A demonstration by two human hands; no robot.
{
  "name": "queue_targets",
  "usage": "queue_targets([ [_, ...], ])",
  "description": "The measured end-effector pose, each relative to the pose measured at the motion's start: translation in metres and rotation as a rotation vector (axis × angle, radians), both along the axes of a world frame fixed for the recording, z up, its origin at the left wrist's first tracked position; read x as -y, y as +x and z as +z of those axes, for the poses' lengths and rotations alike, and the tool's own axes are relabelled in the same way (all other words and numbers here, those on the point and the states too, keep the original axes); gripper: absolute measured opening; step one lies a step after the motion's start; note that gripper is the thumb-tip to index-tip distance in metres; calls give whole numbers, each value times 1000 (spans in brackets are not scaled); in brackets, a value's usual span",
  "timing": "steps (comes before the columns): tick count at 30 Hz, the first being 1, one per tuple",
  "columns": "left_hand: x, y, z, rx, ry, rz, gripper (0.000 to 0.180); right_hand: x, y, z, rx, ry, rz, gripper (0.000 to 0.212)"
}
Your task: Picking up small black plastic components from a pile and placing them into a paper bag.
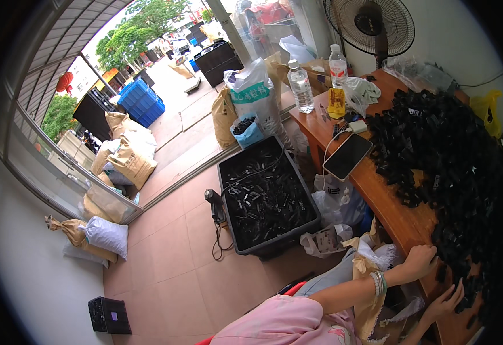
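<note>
My left hand [421, 263], with bracelets on its wrist, rests at the near edge of the wooden table [404, 221]. Its fingers are curled closed against the border of a large heap of small black plastic pieces [435, 144]; whatever is in them is hidden. Lower down, my right hand [448, 301] has its fingers stretched out and apart, touching the loose pieces at the heap's edge. A single black piece [441, 272] lies on the wood between both hands. The parts' exact kind is too small to tell.
A big black tub [246, 244] of similar pieces stands on the tiled floor left of the table. On the table are a phone [348, 156], two water bottles [301, 86] and a yellow packet [336, 103]. A fan [372, 26] stands behind; sacks [105, 236] line the doorway.
</note>
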State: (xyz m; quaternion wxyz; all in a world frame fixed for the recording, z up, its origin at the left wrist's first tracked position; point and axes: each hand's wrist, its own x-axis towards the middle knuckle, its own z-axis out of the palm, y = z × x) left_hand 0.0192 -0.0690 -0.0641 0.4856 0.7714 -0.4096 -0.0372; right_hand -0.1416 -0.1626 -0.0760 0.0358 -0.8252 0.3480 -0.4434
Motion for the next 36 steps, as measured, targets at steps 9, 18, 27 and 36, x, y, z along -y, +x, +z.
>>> queue_targets([
  [9, 0, -1, 0, -3, 2, 5, 17, 3, -2, -3, -2, -33, 43, 25],
  [18, -1, -1, 4, -18, 1, 3, 20, 0, 0, 1, 43, -18, 33, 26],
  [27, -3, -1, 7, -21, 19, 3, 21, -5, 0, 2, 78, 80, 61, 26],
  [36, -2, -1, 4, -10, -10, 3, 21, -3, -3, -3, 52, 76, 63, 22],
])
